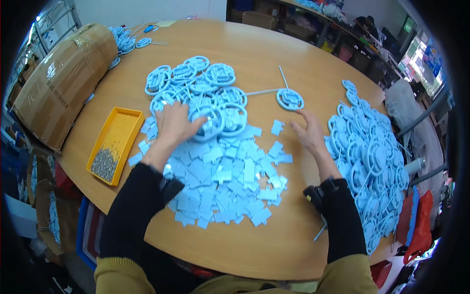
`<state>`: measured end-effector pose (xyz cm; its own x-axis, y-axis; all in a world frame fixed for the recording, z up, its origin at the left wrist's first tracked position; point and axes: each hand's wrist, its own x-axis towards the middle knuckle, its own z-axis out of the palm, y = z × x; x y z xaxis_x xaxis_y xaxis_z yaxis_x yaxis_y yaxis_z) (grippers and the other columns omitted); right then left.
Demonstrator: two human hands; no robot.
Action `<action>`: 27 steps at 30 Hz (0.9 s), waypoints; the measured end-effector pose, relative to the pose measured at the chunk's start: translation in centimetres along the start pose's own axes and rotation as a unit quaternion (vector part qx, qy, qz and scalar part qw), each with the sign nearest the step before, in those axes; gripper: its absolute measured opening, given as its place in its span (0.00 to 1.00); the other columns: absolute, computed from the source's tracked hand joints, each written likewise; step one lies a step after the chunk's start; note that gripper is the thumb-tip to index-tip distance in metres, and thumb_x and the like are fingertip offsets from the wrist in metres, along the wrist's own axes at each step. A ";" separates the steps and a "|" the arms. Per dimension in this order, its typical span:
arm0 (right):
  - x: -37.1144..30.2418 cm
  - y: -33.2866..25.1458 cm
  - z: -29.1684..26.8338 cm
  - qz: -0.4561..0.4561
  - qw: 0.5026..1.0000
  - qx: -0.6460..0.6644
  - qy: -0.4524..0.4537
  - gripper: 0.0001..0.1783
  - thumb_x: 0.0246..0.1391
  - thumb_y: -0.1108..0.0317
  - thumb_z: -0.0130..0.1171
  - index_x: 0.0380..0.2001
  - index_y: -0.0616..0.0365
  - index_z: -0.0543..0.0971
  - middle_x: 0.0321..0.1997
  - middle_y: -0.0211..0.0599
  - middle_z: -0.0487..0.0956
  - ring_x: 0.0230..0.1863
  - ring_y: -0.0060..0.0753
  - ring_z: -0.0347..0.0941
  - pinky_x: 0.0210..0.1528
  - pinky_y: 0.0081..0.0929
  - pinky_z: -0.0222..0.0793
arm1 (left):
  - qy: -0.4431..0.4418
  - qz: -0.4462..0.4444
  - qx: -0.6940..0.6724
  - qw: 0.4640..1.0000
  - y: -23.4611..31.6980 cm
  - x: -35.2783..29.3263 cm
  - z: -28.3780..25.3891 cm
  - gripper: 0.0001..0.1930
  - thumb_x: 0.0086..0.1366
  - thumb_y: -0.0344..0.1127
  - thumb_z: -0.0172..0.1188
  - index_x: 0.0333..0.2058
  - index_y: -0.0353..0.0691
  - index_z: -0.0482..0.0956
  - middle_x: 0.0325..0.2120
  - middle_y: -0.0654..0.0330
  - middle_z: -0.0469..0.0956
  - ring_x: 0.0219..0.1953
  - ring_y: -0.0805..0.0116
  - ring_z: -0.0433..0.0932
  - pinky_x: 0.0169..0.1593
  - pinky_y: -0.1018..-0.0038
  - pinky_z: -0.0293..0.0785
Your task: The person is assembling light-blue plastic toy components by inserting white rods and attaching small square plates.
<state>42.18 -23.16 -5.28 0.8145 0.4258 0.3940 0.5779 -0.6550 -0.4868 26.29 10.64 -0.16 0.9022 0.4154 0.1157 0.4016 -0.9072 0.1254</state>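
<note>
My left hand [175, 123] rests at the near edge of a heap of light blue oval plastic frames [183, 72]. Its thumb is stretched out over one oval frame [212, 122], apart from the fingers; the fingertips partly hide behind the hand. My right hand [309, 131] is open, thumb and fingers apart, just below a single blue oval frame with a thin stem [290, 99]. Nothing shows between its fingers. Close by lies a small blue flat piece [277, 127]. Many similar flat plates [215, 181] spread across the table between my forearms.
A yellow tray [128, 147] holding small metal screws [104, 164] stands at the left. Behind it is a large taped cardboard box [63, 83]. A tall heap of blue oval frames [369, 157] covers the right table side. More blue parts [126, 44] lie at the far left.
</note>
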 end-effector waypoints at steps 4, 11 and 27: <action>8.3 6.0 2.2 0.047 0.998 -0.050 0.006 0.33 0.46 0.53 0.63 0.54 0.58 0.71 0.53 0.50 0.72 0.55 0.50 0.68 0.57 0.39 0.63 | 0.080 0.071 -0.092 0.990 0.2 -2.3 1.5 0.29 0.47 0.58 0.66 0.35 0.34 0.80 0.39 0.56 0.75 0.47 0.56 0.69 0.47 0.58 0.61; 4.2 -1.4 7.3 0.009 0.996 -0.082 -0.030 0.39 0.47 0.46 0.60 0.59 0.56 0.66 0.60 0.54 0.63 0.61 0.55 0.58 0.62 0.43 0.53 | 0.123 0.066 -0.020 0.990 -0.5 -3.3 0.9 0.23 0.47 0.56 0.67 0.21 0.38 0.77 0.31 0.56 0.72 0.40 0.57 0.69 0.39 0.62 0.58; -14.7 -6.7 2.4 -0.123 0.973 -0.052 -0.190 0.33 0.46 0.55 0.64 0.51 0.67 0.72 0.46 0.58 0.75 0.47 0.54 0.72 0.49 0.39 0.69 | -0.026 -0.082 -0.428 0.900 -4.0 -8.7 -0.7 0.32 0.38 0.47 0.68 0.41 0.36 0.69 0.36 0.49 0.77 0.40 0.55 0.77 0.44 0.65 0.71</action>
<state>26.50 -23.52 -9.68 0.6230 0.7650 0.1629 0.7661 -0.5547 -0.3246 16.76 10.69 -1.00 0.8568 0.5153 -0.0183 0.2829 -0.4402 0.8522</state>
